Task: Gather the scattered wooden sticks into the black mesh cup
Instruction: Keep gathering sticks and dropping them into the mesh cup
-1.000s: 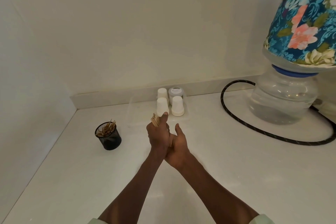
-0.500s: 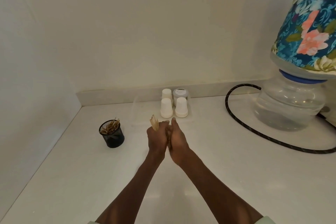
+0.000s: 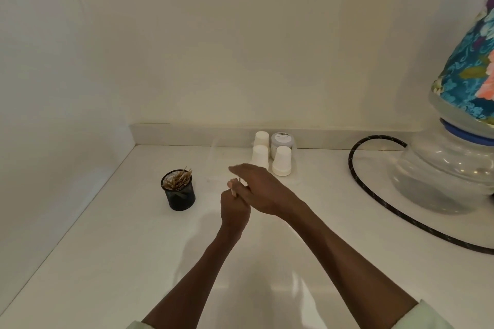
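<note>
Most of the job looks done. The cup [image 3: 178, 193] stands upright on the tabletop [image 3: 107, 262], left of the hands and well apart from them, and it already carries a thick bunch of sticks [image 3: 178, 180]. These stand on end in it, tips up and fanned a little toward the right and the back wall, so their long axis runs near vertical with a slight lean.

What is left, as far as can be seen, is one small bundle [image 3: 235, 189]. The left hand [image 3: 234, 211] grips it in a curled fist, held above the tabletop in front of the white cups [image 3: 270, 153]. Only a short length shows above the fist, pointing up and slightly away from the person; the rest is hidden inside the hand, so I cannot tell how many sticks it holds. The right hand [image 3: 263, 189] reaches across just over the bundle, fingers stretched out toward the left and fairly straight, palm down, seeming to touch or tap the stick tops, though contact is not clear.

No loose sticks show on the tabletop. My judgement is that the last step remains: carry this bundle left to the cup and drop it in end-first.
</note>
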Motion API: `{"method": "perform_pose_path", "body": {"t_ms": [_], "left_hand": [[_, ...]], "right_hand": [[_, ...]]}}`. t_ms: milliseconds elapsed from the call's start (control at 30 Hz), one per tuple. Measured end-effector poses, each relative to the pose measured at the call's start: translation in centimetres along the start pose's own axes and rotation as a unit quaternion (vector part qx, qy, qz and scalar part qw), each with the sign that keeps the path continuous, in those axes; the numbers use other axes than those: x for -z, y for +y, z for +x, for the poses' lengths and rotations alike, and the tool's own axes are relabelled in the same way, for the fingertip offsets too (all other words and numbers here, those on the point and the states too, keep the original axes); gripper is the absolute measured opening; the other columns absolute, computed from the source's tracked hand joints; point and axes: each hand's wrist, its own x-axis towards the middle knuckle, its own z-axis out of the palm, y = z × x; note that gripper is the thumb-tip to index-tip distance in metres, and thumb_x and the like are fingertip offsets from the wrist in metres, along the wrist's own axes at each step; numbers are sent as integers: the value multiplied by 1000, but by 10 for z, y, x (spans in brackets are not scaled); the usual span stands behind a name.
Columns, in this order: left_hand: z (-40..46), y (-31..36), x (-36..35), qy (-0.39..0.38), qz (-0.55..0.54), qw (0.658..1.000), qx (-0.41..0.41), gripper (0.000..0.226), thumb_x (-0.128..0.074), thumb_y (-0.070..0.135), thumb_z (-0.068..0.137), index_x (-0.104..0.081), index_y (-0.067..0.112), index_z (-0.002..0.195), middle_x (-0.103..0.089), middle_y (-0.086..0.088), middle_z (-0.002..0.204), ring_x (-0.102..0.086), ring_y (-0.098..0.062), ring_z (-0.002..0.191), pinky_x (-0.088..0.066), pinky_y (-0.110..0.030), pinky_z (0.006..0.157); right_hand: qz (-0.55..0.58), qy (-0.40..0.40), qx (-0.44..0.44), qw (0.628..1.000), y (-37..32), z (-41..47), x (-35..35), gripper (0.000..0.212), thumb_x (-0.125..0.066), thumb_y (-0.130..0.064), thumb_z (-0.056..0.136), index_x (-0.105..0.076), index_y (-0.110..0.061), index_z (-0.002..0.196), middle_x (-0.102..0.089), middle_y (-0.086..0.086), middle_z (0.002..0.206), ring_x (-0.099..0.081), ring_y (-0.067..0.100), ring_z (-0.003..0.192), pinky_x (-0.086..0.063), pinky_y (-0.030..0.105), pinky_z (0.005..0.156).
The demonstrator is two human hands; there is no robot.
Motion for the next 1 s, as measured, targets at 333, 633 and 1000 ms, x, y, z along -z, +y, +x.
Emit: {"method": "perform_pose_path", "body": {"t_ms": [333,633,1000], "left_hand": [[28,-27,41,13,156,987,-22,29,-53,-3,86,-51,6,58,-51,-8,51,-44,-22,51,-30,-32,50],[49,-42,66,45,182,982,-4,37,-58,6,80,-45,15,47,-42,5,40,-32,-13,44,-24,-30,48],[62,-86,83,-58,189,978,65,31,-71,39,81,-68,19,104,-65,4,111,-63,-14,103,-46,-28,87]], "right_hand": [[-9,-70,-54,996,-32,39,-16,21,-67,-12,88,-73,-7,107,-70,10,108,-63,23,101,-48,28,80],[-54,-106,-149,982,-51,85,-39,25,-72,-6,82,-74,-1,107,-73,15,105,-69,27,100,-55,35,92],[-55,11,-119,991,-40,150,-10,11,-78,-2,74,-79,-4,85,-76,10,84,-66,13,69,-43,14,57]]}}
